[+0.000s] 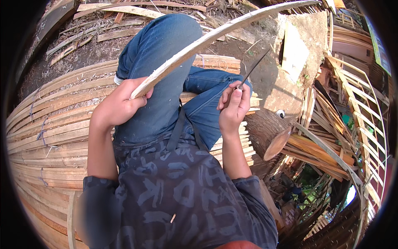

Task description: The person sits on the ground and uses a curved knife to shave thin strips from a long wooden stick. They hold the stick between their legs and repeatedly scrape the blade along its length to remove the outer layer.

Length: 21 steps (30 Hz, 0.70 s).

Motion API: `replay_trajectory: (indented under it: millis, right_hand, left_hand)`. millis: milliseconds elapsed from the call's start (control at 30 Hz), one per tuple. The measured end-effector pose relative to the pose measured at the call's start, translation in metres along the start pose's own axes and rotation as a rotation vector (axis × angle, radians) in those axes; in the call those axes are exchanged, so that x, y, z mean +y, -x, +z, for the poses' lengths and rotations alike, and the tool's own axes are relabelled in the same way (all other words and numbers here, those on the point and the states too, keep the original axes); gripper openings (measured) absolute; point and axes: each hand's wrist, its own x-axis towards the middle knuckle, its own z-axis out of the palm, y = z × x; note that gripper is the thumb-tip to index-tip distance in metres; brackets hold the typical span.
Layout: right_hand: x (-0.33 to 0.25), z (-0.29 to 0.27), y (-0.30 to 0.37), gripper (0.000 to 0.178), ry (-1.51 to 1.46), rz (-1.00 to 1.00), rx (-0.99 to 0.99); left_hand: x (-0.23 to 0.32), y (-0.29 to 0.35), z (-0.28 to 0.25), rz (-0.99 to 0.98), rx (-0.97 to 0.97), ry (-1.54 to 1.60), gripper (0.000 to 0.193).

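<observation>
A long, pale wooden strip [207, 39] slants across my lap, its near end gripped in my left hand [123, 101]. From there it rises over my knee toward the upper right and looks curved in this wide view. My right hand [235, 107] is closed around the handle of a knife [256, 66], whose thin dark blade points up and to the right. The blade is apart from the strip. Most of the knife's handle is hidden by my fingers. My legs in blue jeans [155, 79] lie beneath both hands.
Bundled wooden slats [54, 128] spread under me and to the left, tied with thin blue cord. A log [265, 133] lies at my right, beside stacked boards [323, 151] and a slatted wooden frame [365, 112]. Shavings and loose strips [99, 25] cover the ground ahead.
</observation>
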Motion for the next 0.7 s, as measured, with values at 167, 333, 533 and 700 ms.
replay_trajectory:
  millis: [167,333,533,700]
  right_hand:
    - [-0.041,-0.012,-0.032,0.022,0.476,-0.236,-0.041]
    - [-0.065,-0.006,-0.044,0.022,0.788,-0.413,-0.133]
    - [-0.056,-0.014,-0.044,0.023,0.971,-0.513,-0.25]
    - [-0.061,-0.011,-0.031,0.024,1.011,-0.515,-0.299]
  left_hand:
    - [-0.007,0.011,0.001,0.009,0.034,-0.112,0.01]
    - [-0.01,0.029,0.003,-0.034,0.07,-0.2,0.012]
    - [-0.026,0.031,0.01,-0.037,0.133,-0.244,0.018]
    - [-0.024,0.038,0.014,-0.037,0.215,-0.345,0.019]
